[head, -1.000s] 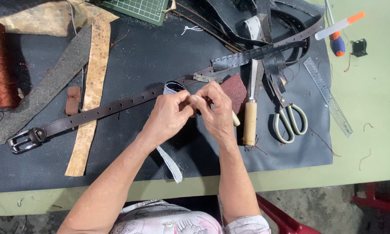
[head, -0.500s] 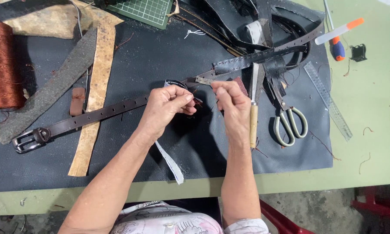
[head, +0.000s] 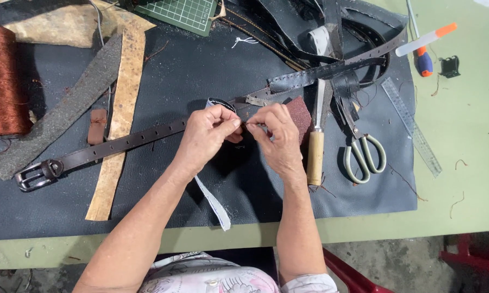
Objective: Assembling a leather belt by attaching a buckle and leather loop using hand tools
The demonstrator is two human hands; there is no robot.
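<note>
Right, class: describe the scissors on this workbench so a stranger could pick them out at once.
Start at the dark leather sheet covering the green table. Near its right edge, just right of the wooden-handled tool beside the right hand, lie the scissors. Only they have two pale grey-green finger loops, pointing toward the person.

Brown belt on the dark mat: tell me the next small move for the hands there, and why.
Probably draw the fingertips slowly apart to pull the pinch taut. The left hand and right hand meet fingertip to fingertip over the brown belt, pinching something too small to identify, with the white strip trailing below.
</note>
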